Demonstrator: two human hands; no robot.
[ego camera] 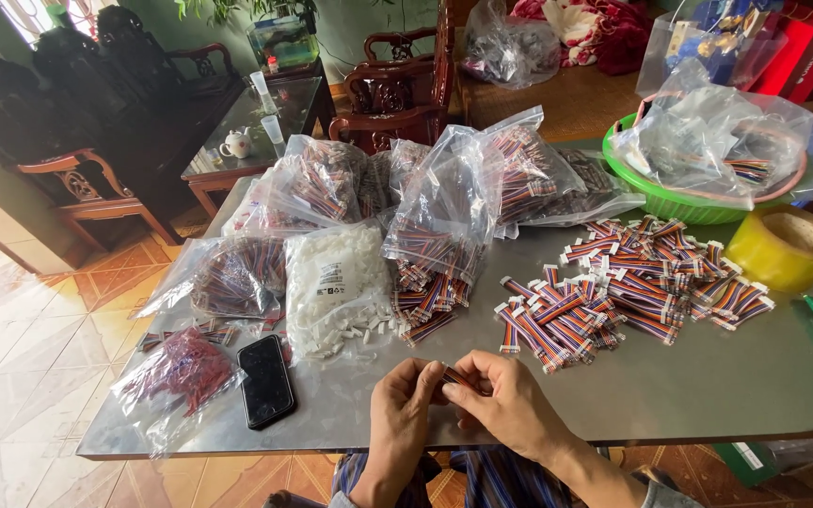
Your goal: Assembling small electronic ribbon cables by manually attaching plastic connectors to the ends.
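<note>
Left hand (405, 403): bottom centre of the frame, fingers curled, pinching one end of a small cable (455, 377).
Right hand (505, 404): just right of the left, fingertips closed on the same cable; the two hands touch.
Cable: multicoloured, short, mostly hidden between the fingers, held just above the near edge of the table (708, 386).
Cable pile (628, 287): loose striped cables with white plugs, right of centre, beyond the hands.
Phone (265, 381): black, face up, left of the hands.
White plugs (339, 282): in an open clear bag, some spilled toward the hands.
Bags (444, 198): clear, full of cables, across the upper middle.
Tape roll (785, 246): yellow, right edge.
Basin (670, 199): green, upper right, holding more bags.
</note>
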